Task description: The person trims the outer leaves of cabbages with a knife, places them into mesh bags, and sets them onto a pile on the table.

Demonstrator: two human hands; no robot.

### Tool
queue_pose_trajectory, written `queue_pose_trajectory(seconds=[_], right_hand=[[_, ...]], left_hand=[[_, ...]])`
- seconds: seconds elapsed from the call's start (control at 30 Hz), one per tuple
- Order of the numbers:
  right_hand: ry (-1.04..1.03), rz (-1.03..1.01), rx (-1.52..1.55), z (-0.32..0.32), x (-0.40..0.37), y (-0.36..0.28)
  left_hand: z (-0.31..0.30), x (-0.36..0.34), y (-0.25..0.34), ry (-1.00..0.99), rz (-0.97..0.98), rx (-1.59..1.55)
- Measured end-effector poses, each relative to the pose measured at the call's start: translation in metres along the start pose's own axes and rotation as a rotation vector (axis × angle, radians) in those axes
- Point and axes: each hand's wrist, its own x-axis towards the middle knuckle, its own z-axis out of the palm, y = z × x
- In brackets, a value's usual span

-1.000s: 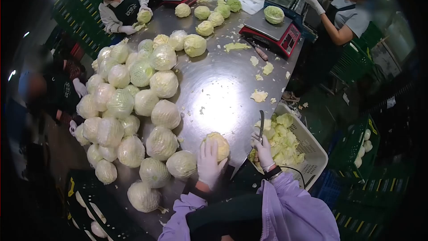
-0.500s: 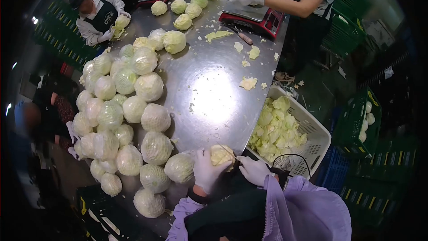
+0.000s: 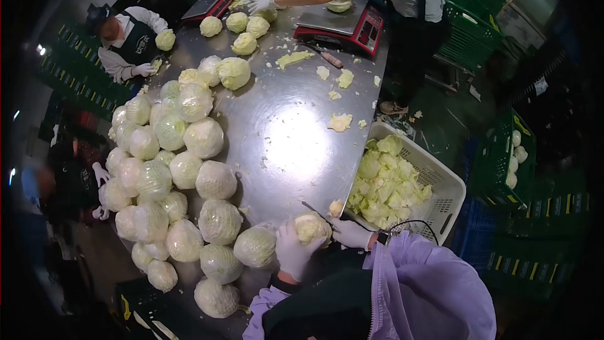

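My left hand [image 3: 293, 249], in a white glove, grips a pale cabbage head [image 3: 313, 227] at the near edge of the steel table [image 3: 296, 132]. In my gloved right hand [image 3: 351, 233] is a knife [image 3: 313, 210] whose blade lies against the cabbage's right side. A small cut-off piece [image 3: 336, 207] lies on the table just beyond the blade. Left of my hands is a large pile of wrapped cabbages [image 3: 170, 170].
A white basket [image 3: 444, 179] of cabbage trimmings stands right of the table. At the far end are a red scale [image 3: 343, 24], loose cabbages and leaf scraps. Three other people work around the table. Green crates [image 3: 503, 164] stand at the right.
A second ago my right hand held the knife upright over the basket; it has since come down to the cabbage, and a small piece now lies cut off beside it.
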Motion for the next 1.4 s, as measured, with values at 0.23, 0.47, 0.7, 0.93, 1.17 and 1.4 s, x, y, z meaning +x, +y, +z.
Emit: queue_pose_trajectory(seconds=[0.23,0.47,0.7,0.93,1.17,1.4], right_hand=[[0.318,-0.575,-0.145,-0.020,0.011,-0.011],[0.414,-0.371,-0.296,-0.021,-0.005,-0.036],[0.425,-0.432,-0.358,-0.020,0.020,-0.036],[0.403,-0.426,-0.448,-0.034,0.041,-0.024],[0.390,-0.289,-0.304,-0.047,0.054,0.007],[0.490,-0.529,-0.401,-0.009,0.024,-0.030]], left_hand=[[0.001,0.007,-0.012,0.134,-0.050,-0.537],[0.001,0.035,0.008,-0.045,-0.147,-0.246],[0.002,0.058,-0.003,-0.082,-0.070,-0.198],[-0.001,0.062,0.000,-0.091,-0.053,-0.224],[-0.009,0.053,-0.019,-0.069,0.038,-0.301],[0.001,0.054,-0.013,-0.047,-0.100,-0.326]])
